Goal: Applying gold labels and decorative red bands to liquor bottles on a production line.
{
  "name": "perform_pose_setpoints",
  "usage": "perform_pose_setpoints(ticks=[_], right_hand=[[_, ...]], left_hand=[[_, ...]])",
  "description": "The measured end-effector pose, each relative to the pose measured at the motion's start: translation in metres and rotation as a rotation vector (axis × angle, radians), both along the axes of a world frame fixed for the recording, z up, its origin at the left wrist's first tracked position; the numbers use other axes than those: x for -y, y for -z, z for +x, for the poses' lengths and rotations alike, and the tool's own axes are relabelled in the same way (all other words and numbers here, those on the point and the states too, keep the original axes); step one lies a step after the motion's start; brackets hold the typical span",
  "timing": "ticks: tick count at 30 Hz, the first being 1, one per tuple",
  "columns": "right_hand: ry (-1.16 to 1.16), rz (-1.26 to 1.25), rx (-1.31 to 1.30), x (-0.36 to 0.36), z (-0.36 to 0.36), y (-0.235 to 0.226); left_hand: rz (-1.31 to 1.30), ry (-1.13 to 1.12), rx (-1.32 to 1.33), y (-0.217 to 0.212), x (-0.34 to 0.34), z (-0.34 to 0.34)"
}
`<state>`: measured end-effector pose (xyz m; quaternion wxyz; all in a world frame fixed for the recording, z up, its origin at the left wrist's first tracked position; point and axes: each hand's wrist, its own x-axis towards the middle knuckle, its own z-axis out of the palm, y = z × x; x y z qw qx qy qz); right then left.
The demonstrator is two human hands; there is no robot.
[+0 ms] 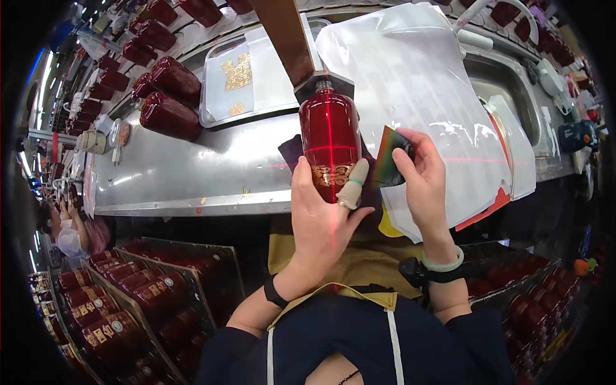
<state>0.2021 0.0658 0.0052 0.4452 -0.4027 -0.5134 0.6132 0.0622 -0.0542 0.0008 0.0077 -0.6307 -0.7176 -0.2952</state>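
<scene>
A glossy dark red bottle (330, 125) lies on its side at the bench's front, its neck pointing away from me against a dark angled block (343, 86). Red light lines cross on it. Around its lower part runs an ornate gold decal (326, 174). My left hand (314, 231) grips the bottle's near end, fingers along both sides of the decal; one finger wears a pale rubber finger cot (352, 186). Just right of the bottle, my right hand (423, 183) pinches a thin, dark flat card (387, 157) with a rainbow sheen, held apart from the bottle.
A tray (208, 90) with a sheet of gold decals (237, 74) stands back left, beside several red bottles (170, 117). A brown post (282, 35) rises behind the block. White sheeting (398, 70) covers the right side, before a sink (507, 83). Crates of bottles (138, 273) flank me below.
</scene>
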Motion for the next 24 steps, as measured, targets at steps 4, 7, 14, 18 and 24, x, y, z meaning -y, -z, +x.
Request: perform_pose_setpoints(ticks=[4,7,14,18,24], right_hand=[[-0.125,0.056,-0.037,0.018,-0.012,-0.011],[-0.137,0.080,0.265,0.021,-0.014,-0.009],[0.013,0.187,0.130,0.015,-0.001,0.011],[-0.242,0.053,0.077,0.021,-0.006,0.020],[0.011,0.197,0.225,0.006,0.001,0.029]], left_hand=[[0.128,0.044,0.251,0.019,0.006,-0.024],[0.141,-0.025,0.459,0.031,0.003,-0.037],[0.236,0.068,0.280,0.017,0.004,-0.049],[0.134,0.021,0.453,0.013,0.000,-0.042],[0.048,0.074,0.590,0.024,0.003,-0.049]])
